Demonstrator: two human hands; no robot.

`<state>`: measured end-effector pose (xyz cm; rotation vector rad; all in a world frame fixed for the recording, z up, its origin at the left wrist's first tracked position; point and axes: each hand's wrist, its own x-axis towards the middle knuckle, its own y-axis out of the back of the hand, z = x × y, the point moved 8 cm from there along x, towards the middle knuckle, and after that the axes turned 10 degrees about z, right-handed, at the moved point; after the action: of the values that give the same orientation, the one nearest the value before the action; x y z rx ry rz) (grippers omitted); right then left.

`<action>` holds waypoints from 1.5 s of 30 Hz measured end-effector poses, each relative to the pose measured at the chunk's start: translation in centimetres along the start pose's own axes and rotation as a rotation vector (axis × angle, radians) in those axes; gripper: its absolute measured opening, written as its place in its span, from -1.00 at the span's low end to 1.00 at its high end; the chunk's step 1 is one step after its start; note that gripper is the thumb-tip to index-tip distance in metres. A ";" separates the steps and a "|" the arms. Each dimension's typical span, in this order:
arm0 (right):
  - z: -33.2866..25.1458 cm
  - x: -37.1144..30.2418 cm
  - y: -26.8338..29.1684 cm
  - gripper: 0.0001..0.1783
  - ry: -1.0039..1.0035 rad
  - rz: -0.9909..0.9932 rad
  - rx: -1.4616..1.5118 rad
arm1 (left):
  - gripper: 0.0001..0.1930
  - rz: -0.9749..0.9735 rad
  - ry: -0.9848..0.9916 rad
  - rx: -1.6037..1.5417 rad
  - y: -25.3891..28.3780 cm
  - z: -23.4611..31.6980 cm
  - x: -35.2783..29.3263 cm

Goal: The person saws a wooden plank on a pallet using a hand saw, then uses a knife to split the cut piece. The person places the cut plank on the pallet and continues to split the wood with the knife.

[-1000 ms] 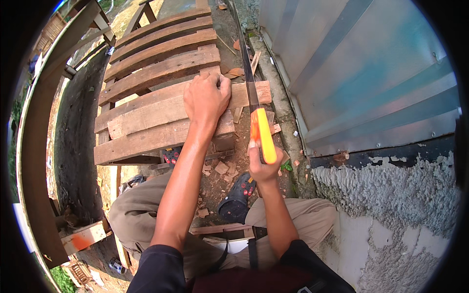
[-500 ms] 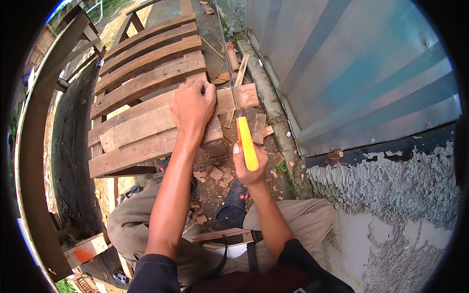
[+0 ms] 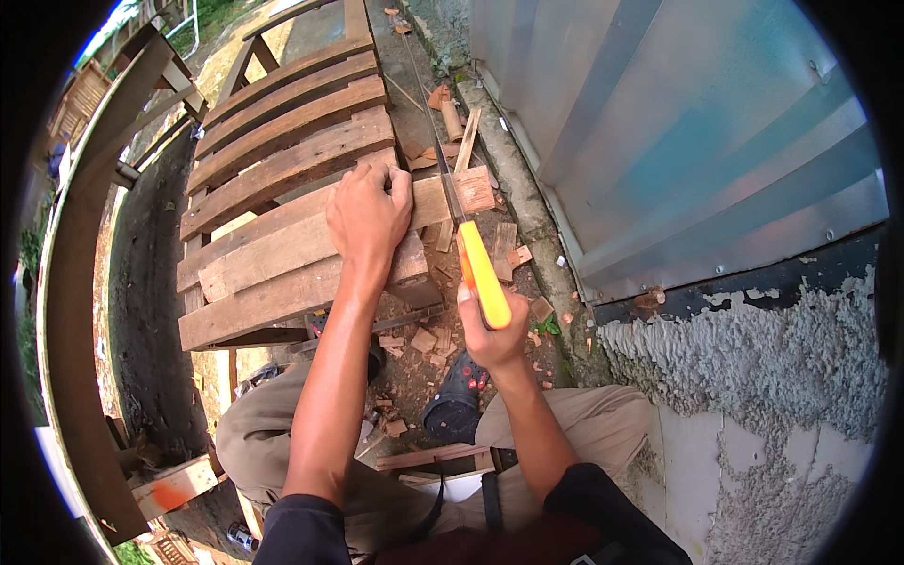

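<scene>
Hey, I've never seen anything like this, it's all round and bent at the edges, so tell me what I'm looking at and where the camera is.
There is no machine here, just a person's two bare hands. The picture comes from a fisheye camera worn on the head, looking down, so straight edges bend toward the rim. The left hand presses on a wooden board lying on a slatted wooden frame. The right hand grips a yellow-handled saw, its blade crossing the board near its right end. Wood scraps litter the ground below.
</scene>
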<state>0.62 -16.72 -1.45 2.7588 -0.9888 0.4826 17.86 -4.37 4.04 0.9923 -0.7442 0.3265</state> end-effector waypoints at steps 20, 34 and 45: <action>1.2 -1.4 0.5 -0.91 -0.036 -0.023 0.013 | -0.67 -0.116 0.058 0.019 0.0 0.7 -0.2; 2.4 -6.6 4.1 -0.87 0.012 -0.055 0.006 | -0.67 -0.004 -0.029 0.070 -0.3 0.1 -0.2; 1.3 -19.9 11.1 -0.88 0.089 -0.038 -0.005 | -0.66 -0.063 0.011 0.095 0.1 0.2 -0.6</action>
<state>-20.65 -13.92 -9.15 2.7204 -0.9149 0.5903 17.28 -4.48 3.79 1.1004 -0.6915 0.3149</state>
